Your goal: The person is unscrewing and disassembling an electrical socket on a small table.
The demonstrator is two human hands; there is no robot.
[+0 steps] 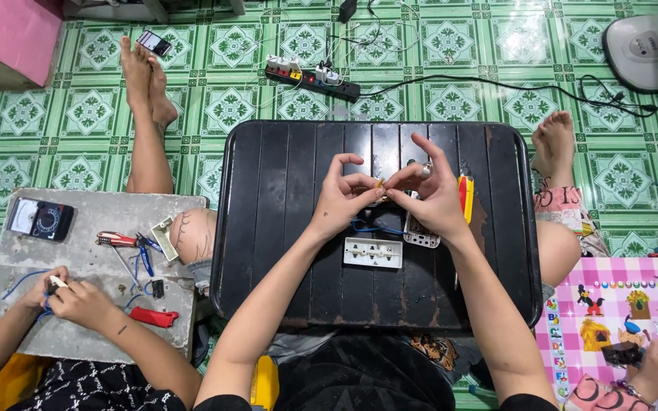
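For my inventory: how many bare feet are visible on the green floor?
3: two crossed bare feet at upper left beside the black slatted tray, one bare foot at its right; others may be hidden.

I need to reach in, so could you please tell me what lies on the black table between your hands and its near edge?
In the head view, a white socket plate lies on the black table there, below both hands.

On my tray [268,228], the socket plate [373,252] lies at six o'clock from my hands; the screwdriver [466,196] at three.
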